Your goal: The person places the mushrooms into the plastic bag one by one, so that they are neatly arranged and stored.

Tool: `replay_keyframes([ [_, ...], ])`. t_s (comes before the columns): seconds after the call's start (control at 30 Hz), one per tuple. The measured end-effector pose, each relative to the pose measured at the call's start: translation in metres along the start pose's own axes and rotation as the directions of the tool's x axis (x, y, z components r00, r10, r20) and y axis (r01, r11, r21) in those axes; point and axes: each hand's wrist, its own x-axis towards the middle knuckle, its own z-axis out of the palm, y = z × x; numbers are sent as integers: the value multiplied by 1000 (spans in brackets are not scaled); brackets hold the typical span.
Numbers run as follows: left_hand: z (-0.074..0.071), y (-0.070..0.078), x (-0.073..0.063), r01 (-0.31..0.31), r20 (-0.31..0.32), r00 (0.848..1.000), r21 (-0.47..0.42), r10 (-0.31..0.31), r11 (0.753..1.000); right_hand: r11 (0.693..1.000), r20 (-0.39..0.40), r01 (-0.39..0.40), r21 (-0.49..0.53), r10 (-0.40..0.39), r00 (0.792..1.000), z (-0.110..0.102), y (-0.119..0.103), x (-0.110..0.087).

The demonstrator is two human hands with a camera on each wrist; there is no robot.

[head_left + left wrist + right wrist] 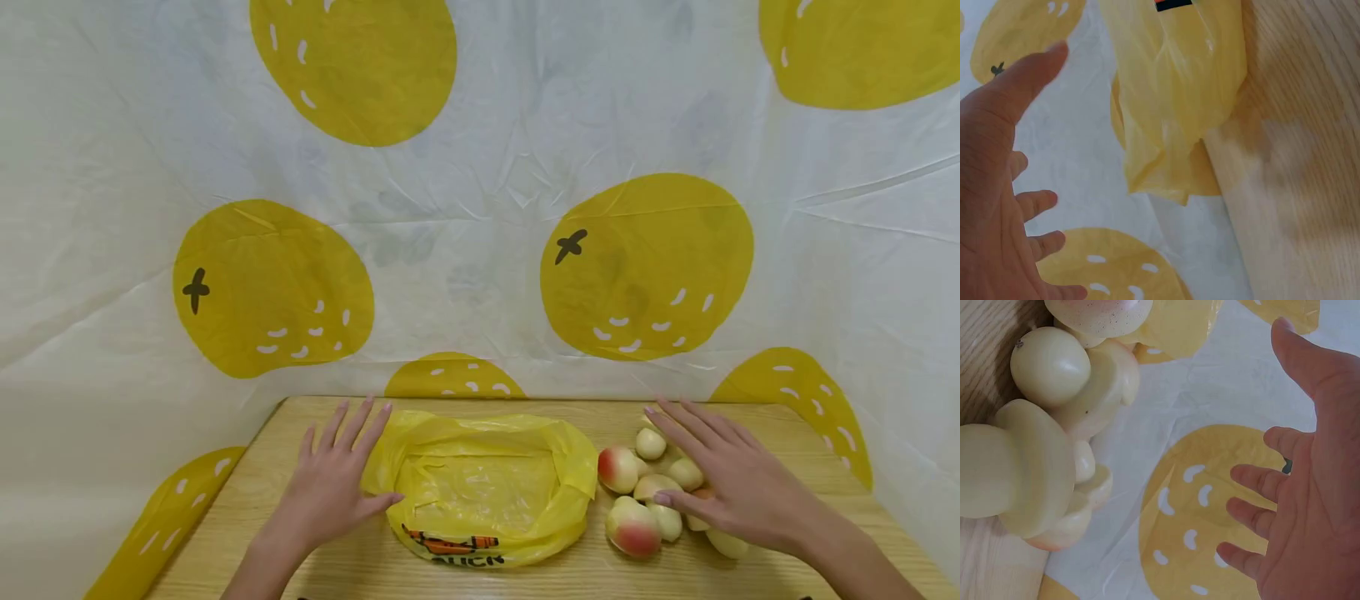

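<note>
A yellow plastic bag stands on the table with its mouth spread wide; dark lettering and an orange print mark its front. Beside its left edge is my left hand, fingers spread and holding nothing. To the bag's right lies a pile of cream pieces, among them a mushroom and a round pale piece. Two red-blushed peaches lie on the pile's left side. My right hand hovers over the pile's right part with straight fingers, hiding some pieces. In the right wrist view its palm is bare.
The wooden table ends at a back edge just behind the bag. A white cloth with large yellow fruit prints hangs behind the table and along both sides.
</note>
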Motion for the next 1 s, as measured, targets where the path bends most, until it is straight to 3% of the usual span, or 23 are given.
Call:
replay_keyframes([
  [0.27, 9, -15, 0, 100, 56, 994, -124, -93, 987, 992, 58, -81, 99, 75, 995, -10, 7, -1],
  [0.43, 13, -21, 3, 167, 117, 983, -255, -141, 952, 990, 66, -92, 111, 85, 994, -14, 14, -1],
  [0.6, 20, -27, 6, 236, 195, 966, -419, -167, 877, 988, 57, -99, 117, 93, 994, -16, 20, -3],
  [0.8, 28, -36, 9, 269, 239, 958, -574, -156, 774, 965, 74, -87, 246, 71, 995, -24, 24, -3],
  [0.9, 30, -40, 8, 271, 257, 957, -621, -136, 736, 958, 90, -79, 277, 57, 994, -28, 28, -3],
  [1.0, 32, -43, 8, 280, 285, 951, -641, -118, 715, 953, 97, -79, 293, 53, 994, -28, 33, -4],
])
